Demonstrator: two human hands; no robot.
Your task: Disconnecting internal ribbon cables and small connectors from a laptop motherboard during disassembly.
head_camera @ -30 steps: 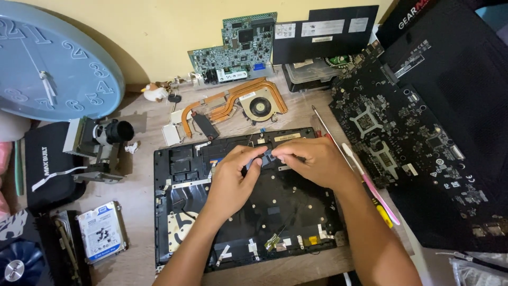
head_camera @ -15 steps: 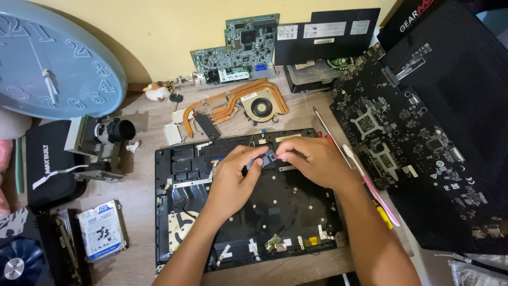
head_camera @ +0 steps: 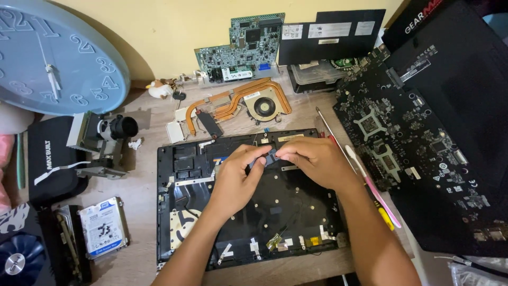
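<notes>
Two forearms came up from the near edge of the wooden surface (head_camera: pixel 137 259) and met over one open black laptop shell (head_camera: pixel 296 212), which lay flat with its inner side up. The left hand (head_camera: pixel 238 177) had its fingers curled, thumb and forefinger pinching one small dark part (head_camera: pixel 271 156). The right hand (head_camera: pixel 312 161) closed on the same part from the other side, its fingertips touching it. That part sat just above the upper middle of the shell, between the two hands.

To the near left lay one hard drive (head_camera: pixel 103 226) with a white label, and beside it, at the corner, one fan with blue blades (head_camera: pixel 18 259). Further up the left side were one black pouch (head_camera: pixel 53 161) and one small grey bracket with a black cylinder (head_camera: pixel 106 137).

Along the right edge of the shell lay one pink-handled tool (head_camera: pixel 373 185), with one yellow tool tip (head_camera: pixel 386 218) near it. One large black circuit board (head_camera: pixel 423 153) covered the right side.

Beyond the shell sat one copper heat pipe assembly with a single round fan (head_camera: pixel 254 103). At the back, one green circuit board (head_camera: pixel 243 45) and one black panel (head_camera: pixel 330 34) leaned against the yellow wall, and one round blue-grey clock (head_camera: pixel 53 53) stood at far left.
</notes>
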